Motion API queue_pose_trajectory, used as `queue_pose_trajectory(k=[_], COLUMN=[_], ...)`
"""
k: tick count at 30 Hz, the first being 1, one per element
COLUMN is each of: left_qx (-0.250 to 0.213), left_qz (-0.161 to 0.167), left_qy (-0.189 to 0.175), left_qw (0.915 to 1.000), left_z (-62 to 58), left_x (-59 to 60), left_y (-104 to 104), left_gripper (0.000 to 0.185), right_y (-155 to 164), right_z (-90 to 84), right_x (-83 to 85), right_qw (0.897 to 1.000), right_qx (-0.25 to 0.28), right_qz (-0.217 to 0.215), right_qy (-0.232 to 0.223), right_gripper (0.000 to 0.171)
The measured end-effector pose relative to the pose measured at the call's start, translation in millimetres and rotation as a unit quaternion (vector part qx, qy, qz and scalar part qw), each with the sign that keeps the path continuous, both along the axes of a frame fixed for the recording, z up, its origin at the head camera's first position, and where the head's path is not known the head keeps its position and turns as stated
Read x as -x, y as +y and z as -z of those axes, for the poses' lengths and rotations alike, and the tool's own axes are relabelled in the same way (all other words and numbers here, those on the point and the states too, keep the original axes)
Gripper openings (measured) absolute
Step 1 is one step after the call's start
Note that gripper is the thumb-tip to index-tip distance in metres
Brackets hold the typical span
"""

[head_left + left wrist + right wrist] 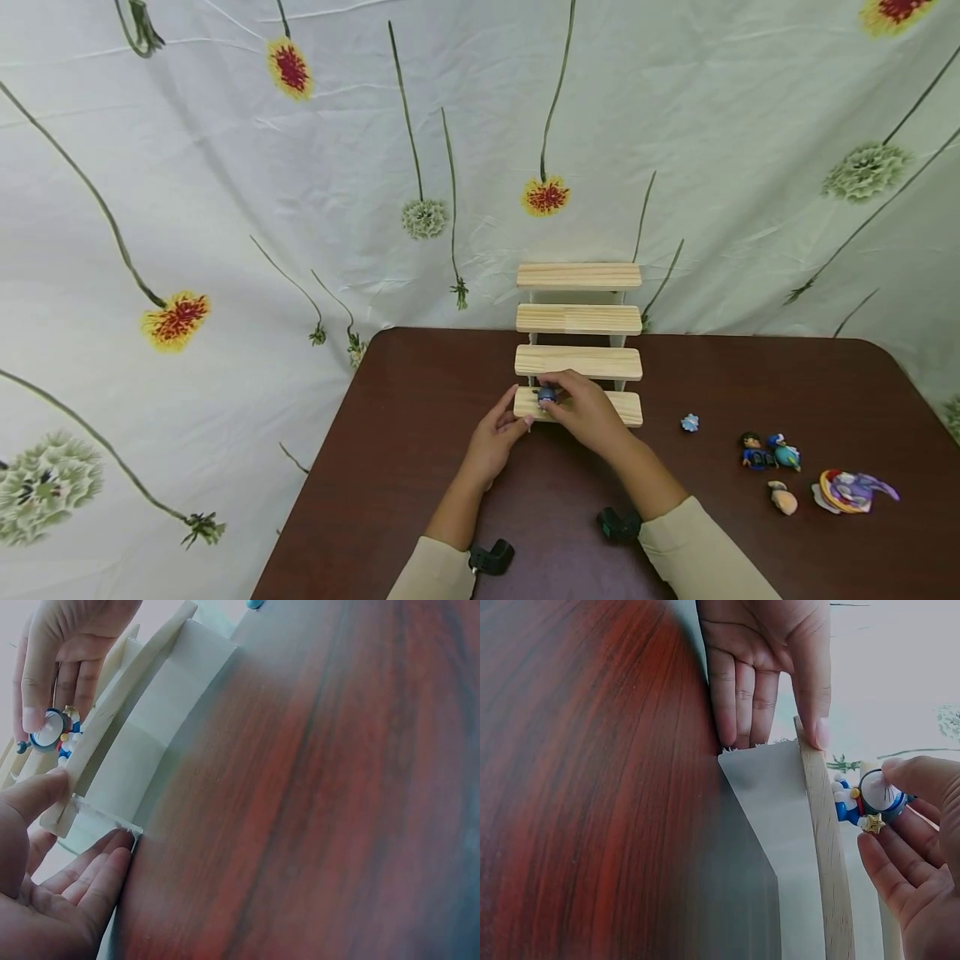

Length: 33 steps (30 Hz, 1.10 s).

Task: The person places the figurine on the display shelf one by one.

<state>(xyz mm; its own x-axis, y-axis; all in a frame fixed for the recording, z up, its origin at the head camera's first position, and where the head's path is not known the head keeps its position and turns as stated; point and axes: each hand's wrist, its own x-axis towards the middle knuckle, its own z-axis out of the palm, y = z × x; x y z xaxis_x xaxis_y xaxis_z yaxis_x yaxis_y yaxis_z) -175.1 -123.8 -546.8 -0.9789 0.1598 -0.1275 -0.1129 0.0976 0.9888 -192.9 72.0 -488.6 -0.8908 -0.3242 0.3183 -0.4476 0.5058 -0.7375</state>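
A four-tier wooden step shelf [578, 319] stands at the far edge of the brown table [420, 467]. My right hand [581, 410] pinches a small blue-and-white figurine [547, 395] at the left end of the lowest step [626, 407]. In the right wrist view the figurine [870, 802] sits between thumb and fingers beside the plank [826, 855]. My left hand [497, 433] lies with straight fingers against the shelf's left side panel [769, 817], its thumb on the plank's end. The left wrist view shows the figurine [51, 731] under the right hand's fingers [37, 682].
Several small toys lie on the table's right: a tiny blue piece [690, 423], a dark-haired figure [754, 452], a blue bird [786, 456], a peach toy [783, 499] and a purple-orange one [852, 490]. A floral cloth [300, 208] hangs behind.
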Motion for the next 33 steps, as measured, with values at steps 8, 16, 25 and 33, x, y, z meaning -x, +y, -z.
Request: queue_pose_trajectory(k=[8,16,25,33], left_qx=[0.003,0.008,0.007,0.005], left_qz=[0.002,0.0,-0.01,-0.02], left_qy=[0.0,0.001,0.003,0.005], left_qw=[1.0,1.0,0.9999,0.9998], left_z=[0.9,-0.9,-2.6,-2.9], left_x=[0.4,-0.1,-0.9,-0.9], left_y=[-0.4,-0.7,0.4,1.8], left_gripper=[0.072,0.072,0.069,0.068], right_y=[1.3,5.9,12.6,20.4], right_z=[0.9,1.5,3.0,-0.4], right_x=[-2.4,-3.6,-10.5,-17.8], right_qw=[1.0,0.999,0.997,0.994], right_qx=[-0.006,-0.012,0.038,0.069], right_qz=[0.013,0.031,0.066,0.08], right_qy=[0.006,0.001,0.0,0.015], right_gripper=[0.044,0.044,0.047,0.041])
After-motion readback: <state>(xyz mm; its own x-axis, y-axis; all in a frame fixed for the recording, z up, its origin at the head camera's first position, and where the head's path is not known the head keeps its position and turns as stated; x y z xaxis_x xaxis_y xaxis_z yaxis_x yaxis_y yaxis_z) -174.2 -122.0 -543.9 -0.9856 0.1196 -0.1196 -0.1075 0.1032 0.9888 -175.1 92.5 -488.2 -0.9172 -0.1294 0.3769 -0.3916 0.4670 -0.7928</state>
